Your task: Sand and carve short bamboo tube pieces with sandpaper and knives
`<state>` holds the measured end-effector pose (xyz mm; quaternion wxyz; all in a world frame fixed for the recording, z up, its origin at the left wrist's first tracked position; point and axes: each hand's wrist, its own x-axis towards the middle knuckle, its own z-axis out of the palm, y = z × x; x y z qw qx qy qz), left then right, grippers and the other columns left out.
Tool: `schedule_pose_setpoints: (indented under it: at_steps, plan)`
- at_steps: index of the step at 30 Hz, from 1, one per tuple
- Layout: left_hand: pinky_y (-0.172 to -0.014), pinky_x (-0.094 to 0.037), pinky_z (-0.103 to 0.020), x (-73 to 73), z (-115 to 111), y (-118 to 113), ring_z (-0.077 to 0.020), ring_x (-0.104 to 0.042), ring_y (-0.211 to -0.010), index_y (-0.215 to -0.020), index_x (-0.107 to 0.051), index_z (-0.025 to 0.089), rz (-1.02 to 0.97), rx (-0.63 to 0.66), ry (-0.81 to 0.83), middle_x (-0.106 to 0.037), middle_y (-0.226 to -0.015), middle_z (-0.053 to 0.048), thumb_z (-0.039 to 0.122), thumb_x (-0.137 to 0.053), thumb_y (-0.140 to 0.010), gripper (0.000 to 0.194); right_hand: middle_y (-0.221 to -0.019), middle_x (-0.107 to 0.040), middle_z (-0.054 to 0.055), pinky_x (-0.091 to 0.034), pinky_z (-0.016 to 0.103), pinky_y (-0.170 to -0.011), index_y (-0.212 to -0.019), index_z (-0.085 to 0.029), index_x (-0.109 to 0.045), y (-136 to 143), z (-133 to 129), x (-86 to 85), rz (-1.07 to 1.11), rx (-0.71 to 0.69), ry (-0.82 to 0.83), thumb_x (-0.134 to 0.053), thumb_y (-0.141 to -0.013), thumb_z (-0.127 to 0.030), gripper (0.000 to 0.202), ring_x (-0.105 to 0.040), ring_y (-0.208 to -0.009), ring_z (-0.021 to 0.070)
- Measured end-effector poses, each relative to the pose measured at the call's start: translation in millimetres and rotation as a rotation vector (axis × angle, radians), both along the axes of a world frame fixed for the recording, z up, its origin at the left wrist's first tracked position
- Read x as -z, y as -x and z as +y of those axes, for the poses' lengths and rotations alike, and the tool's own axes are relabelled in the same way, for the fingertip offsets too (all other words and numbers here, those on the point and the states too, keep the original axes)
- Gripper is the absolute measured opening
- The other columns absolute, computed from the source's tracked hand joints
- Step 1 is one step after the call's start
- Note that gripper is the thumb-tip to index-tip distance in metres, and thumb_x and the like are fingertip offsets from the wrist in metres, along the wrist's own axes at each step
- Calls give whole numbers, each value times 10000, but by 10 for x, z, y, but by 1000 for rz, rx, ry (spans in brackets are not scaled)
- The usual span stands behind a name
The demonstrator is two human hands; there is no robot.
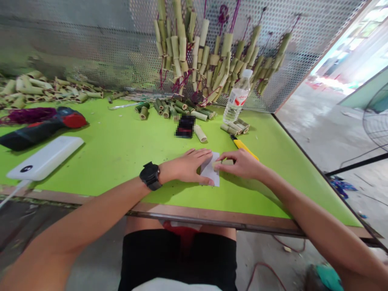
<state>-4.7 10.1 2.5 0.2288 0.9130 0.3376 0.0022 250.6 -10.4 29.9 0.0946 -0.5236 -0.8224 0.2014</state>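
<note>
Green tabletop (118, 141), bottle (236, 101) with unreadable red lettering (241, 100), left fingers (203, 154) flat on paper (216, 176), right fingers (228, 154) pinching bamboo (228, 162)

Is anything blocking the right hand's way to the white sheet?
Nothing visible. The right hand, seemingly pinching a bamboo piece, has its fingertips over the right part of the white sheet. The left hand rests on it from the left; the yellow cutter lies beyond.

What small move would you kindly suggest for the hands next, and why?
Perhaps slide the bamboo piece along the white sheet, since the right hand pinches that piece beside the sheet's middle, while the left hand rests across the sheet's other side.
</note>
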Motion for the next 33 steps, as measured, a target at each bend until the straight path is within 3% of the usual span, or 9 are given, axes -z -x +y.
schedule_pose_setpoints:
  at_steps: [6,12,17,22,29,33]
  plan:
    - [-1394,-118,-546,-13,-11,-8,-372,-171,-1731,-1769,-260,148,5,-1,-3,-192,-1857,-185,906,-583,-900,1197,-590,-612,11,-319,325,-618,-1068,-213,-869,-72,80,-52,1,136,-112,-692,-889,-677,528,-530,-613,189]
    - [-1392,-126,-514,3,3,6,-361,-173,-1731,-1763,-275,125,-44,20,-11,-209,-1851,-196,894,-567,-921,1177,-672,-695,11,-303,306,-537,-1099,-198,-825,49,-24,43,356,31,222,-631,-923,-770,629,-435,-540,138]
    - [-1392,-114,-522,-18,-1,10,-374,-176,-1729,-1768,-259,139,-30,19,-2,-206,-1854,-189,905,-555,-922,1179,-689,-713,17,-306,296,-523,-1013,-198,-778,81,-9,122,370,78,238,-674,-901,-801,622,-433,-532,121]
    - [-1387,-130,-545,-8,5,17,-404,-192,-1720,-1764,-278,158,-34,28,-16,-207,-1854,-189,916,-541,-920,1164,-605,-650,10,-394,304,-531,-962,-200,-728,85,-24,92,399,125,282,-583,-916,-881,698,-509,-517,145]
    - [-1388,-124,-519,-15,-1,14,-396,-184,-1722,-1776,-252,181,-6,17,-21,-200,-1861,-162,919,-533,-922,1163,-589,-614,33,-351,328,-576,-788,-226,-739,80,-18,89,37,169,-16,-444,-1052,-740,649,-533,-586,185]
    - [-1390,-123,-520,-26,-6,8,-401,-168,-1725,-1784,-229,171,7,12,-18,-180,-1865,-164,919,-535,-921,1183,-586,-569,29,-306,336,-578,-743,-234,-743,70,6,105,-57,182,-71,-425,-1065,-715,660,-495,-585,186]
